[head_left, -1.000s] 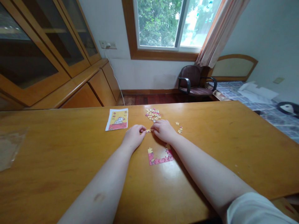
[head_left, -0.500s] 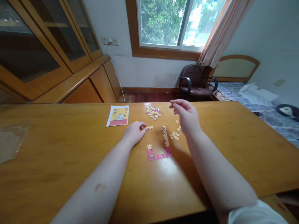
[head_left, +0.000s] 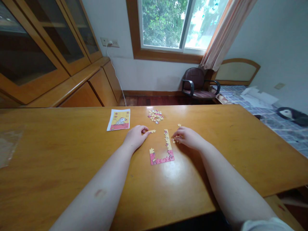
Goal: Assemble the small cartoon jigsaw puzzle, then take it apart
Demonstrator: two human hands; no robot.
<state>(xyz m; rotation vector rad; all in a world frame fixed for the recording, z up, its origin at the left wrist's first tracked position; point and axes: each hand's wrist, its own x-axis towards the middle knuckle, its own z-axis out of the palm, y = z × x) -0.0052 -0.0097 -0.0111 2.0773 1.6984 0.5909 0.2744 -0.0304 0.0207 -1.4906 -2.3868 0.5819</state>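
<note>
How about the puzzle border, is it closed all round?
No, the puzzle border stands open on its far side, with its left side much shorter than its right.

Can pass freely over the counter [head_left: 240,138] right of the right hand [head_left: 189,137]; between it and the left hand [head_left: 136,136], meets the partial puzzle border [head_left: 161,160], piece pile [head_left: 154,116] beyond.

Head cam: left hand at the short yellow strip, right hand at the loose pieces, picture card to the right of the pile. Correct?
One error: the card lies to the left of the pile, as the head view shows. The left hand at the short yellow strip and the right hand at the loose pieces stand.
</note>
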